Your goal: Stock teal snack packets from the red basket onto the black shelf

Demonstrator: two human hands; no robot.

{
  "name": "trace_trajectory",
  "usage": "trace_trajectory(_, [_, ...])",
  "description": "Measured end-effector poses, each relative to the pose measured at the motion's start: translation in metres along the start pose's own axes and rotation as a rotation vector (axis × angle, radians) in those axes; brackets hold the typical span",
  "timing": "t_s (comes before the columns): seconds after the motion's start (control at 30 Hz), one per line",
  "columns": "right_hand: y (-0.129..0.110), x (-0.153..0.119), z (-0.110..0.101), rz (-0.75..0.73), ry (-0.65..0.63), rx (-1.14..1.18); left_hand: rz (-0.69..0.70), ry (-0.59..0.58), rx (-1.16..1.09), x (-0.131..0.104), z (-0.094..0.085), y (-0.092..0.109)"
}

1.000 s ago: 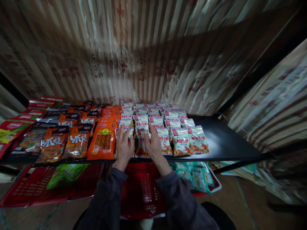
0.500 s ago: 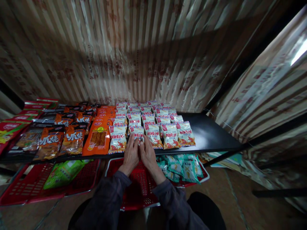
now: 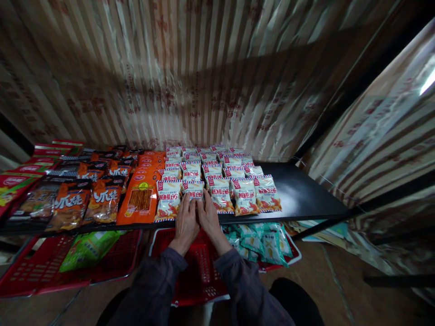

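My left hand (image 3: 186, 225) and my right hand (image 3: 210, 220) meet at the shelf's front edge. Between them is a white snack bag (image 3: 193, 187) with red lettering, in the front row; my fingers are closed on its lower part and hide it. Matching white bags stand on both sides, one snack bag (image 3: 169, 199) left of my left hand and another snack bag (image 3: 220, 194) right of my right hand. Several more stand in rows behind, leaning back slightly.
Left along the black shelf (image 3: 302, 190) are orange packets (image 3: 139, 199), black-and-orange bags (image 3: 102, 199) and red packets (image 3: 16, 183). Below, a red basket (image 3: 204, 276) holds teal bags (image 3: 272, 244); another red basket (image 3: 115, 260) holds a green bag (image 3: 90, 251). A striped curtain (image 3: 190, 81) hangs behind.
The view has shifted slightly, so the shelf's right part and the baskets appear a little lower and farther right. My hands stay on the same snack bag.
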State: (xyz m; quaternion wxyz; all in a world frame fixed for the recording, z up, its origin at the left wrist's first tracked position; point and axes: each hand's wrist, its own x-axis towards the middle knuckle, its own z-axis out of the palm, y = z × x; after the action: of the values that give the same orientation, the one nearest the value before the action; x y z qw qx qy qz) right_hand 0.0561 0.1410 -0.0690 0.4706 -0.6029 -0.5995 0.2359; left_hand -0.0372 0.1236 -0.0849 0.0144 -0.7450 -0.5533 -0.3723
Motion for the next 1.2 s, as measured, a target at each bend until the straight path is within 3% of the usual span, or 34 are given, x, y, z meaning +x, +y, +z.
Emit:
trace_trajectory(0.27, [0.002,0.018,0.005,0.034,-0.015,-0.017,-0.027,0.025,0.016,0.003,0.003,-0.003])
trace_trajectory(0.67, [-0.005,0.044,0.01,-0.099,-0.022,-0.073,-0.038,0.085,-0.003,0.005,0.003,0.0])
trace_trajectory(1.0, [-0.002,0.054,0.014,-0.101,-0.049,-0.062,-0.026,0.095,-0.021,0.008,0.01,-0.002])
trace_trajectory(1.2, [-0.003,0.062,0.013,-0.136,-0.047,-0.065,-0.014,0.111,-0.036,0.014,0.005,-0.001])
